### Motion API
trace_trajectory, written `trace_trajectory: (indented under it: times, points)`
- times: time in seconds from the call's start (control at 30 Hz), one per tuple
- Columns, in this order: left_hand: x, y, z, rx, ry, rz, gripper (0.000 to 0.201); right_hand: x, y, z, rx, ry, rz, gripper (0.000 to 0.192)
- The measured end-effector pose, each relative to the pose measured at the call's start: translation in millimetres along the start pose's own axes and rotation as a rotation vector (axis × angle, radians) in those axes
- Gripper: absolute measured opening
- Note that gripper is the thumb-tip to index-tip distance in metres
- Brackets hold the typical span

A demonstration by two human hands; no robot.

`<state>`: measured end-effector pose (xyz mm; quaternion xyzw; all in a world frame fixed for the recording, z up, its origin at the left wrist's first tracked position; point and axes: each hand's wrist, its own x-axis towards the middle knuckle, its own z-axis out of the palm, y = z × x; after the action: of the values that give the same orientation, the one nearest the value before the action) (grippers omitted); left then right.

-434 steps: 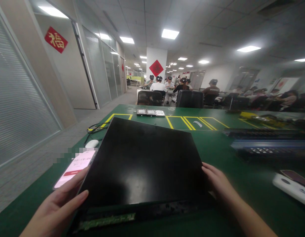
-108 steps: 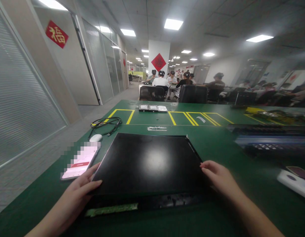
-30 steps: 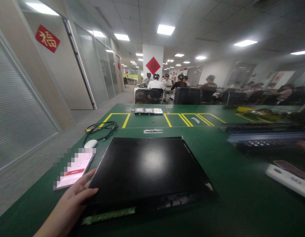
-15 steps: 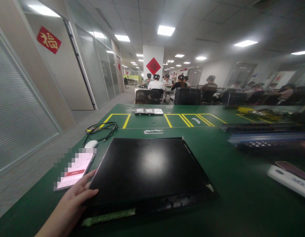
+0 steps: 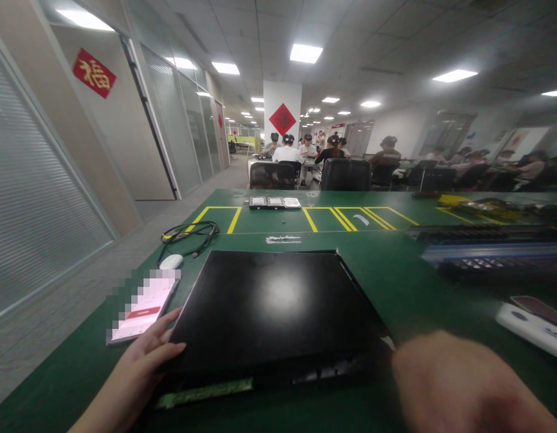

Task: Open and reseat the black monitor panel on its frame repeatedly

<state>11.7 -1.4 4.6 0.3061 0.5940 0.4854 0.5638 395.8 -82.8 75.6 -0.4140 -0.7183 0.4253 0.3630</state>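
Fingers [image 5: 167, 347] on black panel [image 5: 273, 307], right hand [image 5: 458, 385] blurred nearby

Left hand [image 5: 140, 364] flat; right hand [image 5: 458, 385] blurred, perhaps raised

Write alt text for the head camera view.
A left hand rests on the near left corner of a flat black panel lying on a green table; the blurred right hand hovers at its right. A lit phone lies left.
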Motion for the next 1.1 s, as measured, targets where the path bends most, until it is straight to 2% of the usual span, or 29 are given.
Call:
trace_trajectory:
  times: [0.03,0.1,0.17,0.2,0.3,0.37,0.5,0.73,0.93,1.1]
  points:
    - [-0.8,0.3,0.5,0.003,0.008,0.001,0.093,11.7,10.3,-6.4,-0.015,0.092,0.036,0.022]
    - [-2.2,1.0,1.7,0.002,0.022,0.001,0.089,34.9,39.9,-18.8,-0.093,0.401,0.204,0.021]
    - [-2.8,1.5,2.5,0.001,0.025,-0.005,0.084,51.0,77.3,-29.2,-0.199,0.589,0.298,0.026]
    - [-2.6,1.7,2.6,0.004,0.024,-0.009,0.082,55.0,96.3,-33.4,-0.255,0.643,0.349,0.027]
    - [-0.4,1.3,1.3,-0.003,0.024,-0.017,0.071,53.7,141.1,-41.3,-0.477,0.597,0.444,0.030]
    - [2.6,0.4,-1.0,-0.016,0.028,-0.025,0.065,48.9,155.2,-43.4,-0.598,0.533,0.427,0.033]
    - [8.6,-1.2,-6.1,-0.050,0.028,-0.067,0.061,46.1,157.6,-43.7,-0.703,0.427,0.436,0.036]
    - [6.8,2.7,-4.6,-0.057,0.017,-0.097,0.060,46.4,157.1,-42.5,-0.784,0.405,0.509,0.041]
    - [5.2,4.2,-3.2,-0.040,0.025,-0.082,0.064,44.5,163.1,-43.0,-0.702,0.406,0.489,0.037]
    - [4.1,4.0,-1.3,-0.032,0.040,-0.060,0.057,43.6,178.8,-46.6,-0.519,0.496,0.508,0.035]
